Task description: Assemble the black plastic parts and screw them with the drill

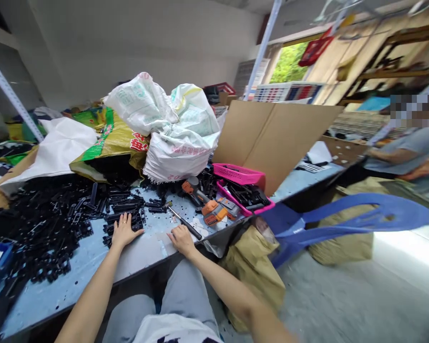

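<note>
A pale blue worktop (46, 300) stretched before a plain grey wall (207, 38), with a blue chair (343, 228) beside it and another person (400, 150) at the far right. Narrow black plastic parts (53, 224) lay heaped over its left side, more of them grouped at the left hand (124, 232), whose fingers were spread flat across a few. The right hand (181, 239) rested near the front edge, fingers curled; I couldn't tell whether they pinched anything. Just beside it lay a slim tool (184, 221) with a dark handle, then an orange-and-grey power drill (211, 211) and a pink latticed basket (264, 208) full of black pieces. Crinkled white sacks (180, 152) slumped behind, near a creased cardboard sheet (271, 143). They hid much of the back; single parts merged in the dark heap, and the chair was blurred.
</note>
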`<control>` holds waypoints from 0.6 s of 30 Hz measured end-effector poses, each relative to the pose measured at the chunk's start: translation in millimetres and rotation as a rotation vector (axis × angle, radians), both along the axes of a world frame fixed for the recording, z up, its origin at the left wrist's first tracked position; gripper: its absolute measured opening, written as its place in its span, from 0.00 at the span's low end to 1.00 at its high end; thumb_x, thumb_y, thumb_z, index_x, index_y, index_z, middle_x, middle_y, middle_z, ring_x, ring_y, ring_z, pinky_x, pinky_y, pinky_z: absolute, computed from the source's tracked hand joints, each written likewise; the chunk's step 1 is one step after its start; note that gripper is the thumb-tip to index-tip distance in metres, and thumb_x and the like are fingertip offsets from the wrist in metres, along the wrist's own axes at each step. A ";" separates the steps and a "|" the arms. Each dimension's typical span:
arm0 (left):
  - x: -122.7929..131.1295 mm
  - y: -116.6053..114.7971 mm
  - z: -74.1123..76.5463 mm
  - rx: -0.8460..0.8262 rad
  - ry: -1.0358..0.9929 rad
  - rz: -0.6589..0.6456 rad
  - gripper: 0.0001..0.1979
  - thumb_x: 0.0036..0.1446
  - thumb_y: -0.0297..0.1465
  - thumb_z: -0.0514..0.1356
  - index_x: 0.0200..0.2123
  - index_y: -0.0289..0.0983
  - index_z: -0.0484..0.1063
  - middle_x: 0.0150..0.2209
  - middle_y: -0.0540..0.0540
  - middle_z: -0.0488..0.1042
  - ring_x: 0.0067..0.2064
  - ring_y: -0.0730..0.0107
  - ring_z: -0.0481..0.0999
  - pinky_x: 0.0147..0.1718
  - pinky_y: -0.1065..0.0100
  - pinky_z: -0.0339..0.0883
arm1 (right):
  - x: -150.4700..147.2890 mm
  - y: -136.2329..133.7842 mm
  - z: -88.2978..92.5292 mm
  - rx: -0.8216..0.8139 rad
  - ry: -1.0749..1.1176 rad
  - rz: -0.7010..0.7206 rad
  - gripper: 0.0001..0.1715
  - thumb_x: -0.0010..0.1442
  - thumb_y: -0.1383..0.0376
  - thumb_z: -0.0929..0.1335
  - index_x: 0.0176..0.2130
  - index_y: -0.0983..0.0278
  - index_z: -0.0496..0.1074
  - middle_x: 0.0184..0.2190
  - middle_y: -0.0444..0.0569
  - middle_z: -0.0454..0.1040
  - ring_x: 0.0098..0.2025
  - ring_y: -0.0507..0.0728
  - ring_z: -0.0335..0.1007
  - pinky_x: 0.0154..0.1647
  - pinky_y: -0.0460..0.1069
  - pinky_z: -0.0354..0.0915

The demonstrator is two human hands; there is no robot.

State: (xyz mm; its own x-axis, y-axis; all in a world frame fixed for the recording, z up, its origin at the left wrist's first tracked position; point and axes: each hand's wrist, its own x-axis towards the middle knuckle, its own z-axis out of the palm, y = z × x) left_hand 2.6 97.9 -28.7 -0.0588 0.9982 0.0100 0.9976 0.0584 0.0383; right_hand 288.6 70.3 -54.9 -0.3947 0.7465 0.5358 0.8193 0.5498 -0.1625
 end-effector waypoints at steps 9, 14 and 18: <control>-2.1 5.5 -8.5 0.046 -0.042 -0.019 0.54 0.47 0.62 0.48 0.65 0.26 0.45 0.67 0.31 0.42 0.68 0.44 0.39 0.61 0.44 0.40 | -3.1 3.6 2.0 0.047 -0.102 -0.032 0.22 0.67 0.57 0.59 0.27 0.65 0.69 0.25 0.46 0.69 0.34 0.52 0.61 0.39 0.47 0.52; 0.4 7.3 -10.3 0.065 -0.057 -0.015 0.53 0.47 0.60 0.49 0.65 0.26 0.46 0.67 0.30 0.43 0.68 0.43 0.40 0.60 0.43 0.41 | -3.4 3.7 4.5 0.104 -0.107 -0.033 0.22 0.66 0.59 0.60 0.25 0.65 0.69 0.24 0.45 0.69 0.32 0.52 0.61 0.38 0.47 0.52; 2.2 2.0 -0.5 0.055 -0.084 -0.022 0.52 0.48 0.59 0.51 0.65 0.27 0.46 0.67 0.30 0.42 0.68 0.43 0.39 0.61 0.44 0.40 | -3.8 4.8 4.7 0.084 -0.072 -0.027 0.22 0.67 0.59 0.59 0.26 0.65 0.70 0.25 0.47 0.69 0.33 0.53 0.62 0.38 0.48 0.53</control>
State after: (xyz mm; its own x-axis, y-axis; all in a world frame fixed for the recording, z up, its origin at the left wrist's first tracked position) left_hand 4.9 99.8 -29.2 -0.0400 0.9974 0.0604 0.9917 0.0323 0.1242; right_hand 284.7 75.0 -50.2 -0.4145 0.7111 0.5679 0.8421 0.5363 -0.0569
